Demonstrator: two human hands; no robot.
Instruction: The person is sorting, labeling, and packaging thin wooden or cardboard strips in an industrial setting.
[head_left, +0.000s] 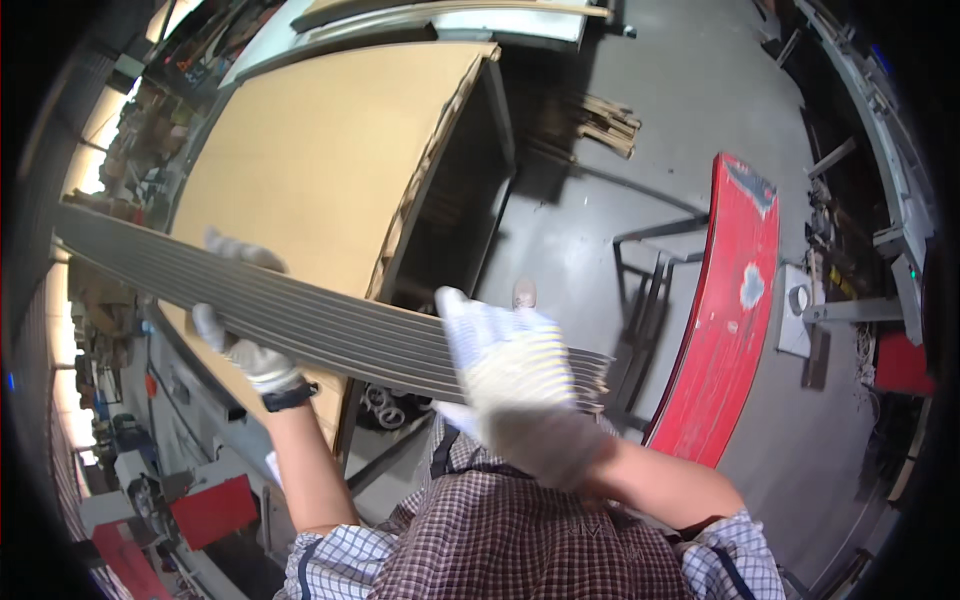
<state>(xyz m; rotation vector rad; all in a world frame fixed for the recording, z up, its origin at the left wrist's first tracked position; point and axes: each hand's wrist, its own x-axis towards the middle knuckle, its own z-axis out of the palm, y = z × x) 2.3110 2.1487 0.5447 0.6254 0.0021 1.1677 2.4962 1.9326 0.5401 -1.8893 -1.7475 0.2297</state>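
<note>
A long bundle of thin dark grey strips [330, 325], lying side by side, slants across in front of me from far left to lower right. My left hand [262, 365], in a pale knit glove with a dark band at the wrist, holds it from below. The thumb shows at the near edge and the fingers curl up past the far edge. Across the bundle's right part lies my right hand [520, 365], also gloved and slightly blurred, wrapped over the strips. Just beyond it the uneven strip ends [600, 382] stick out.
Under the bundle stands a table with a tan board top [310, 150] and a ragged right edge. A red worn bench [725, 310] on a dark frame is to the right. Wood pieces [607, 125] lie beyond the table. Red machine parts [215, 515] stand at lower left.
</note>
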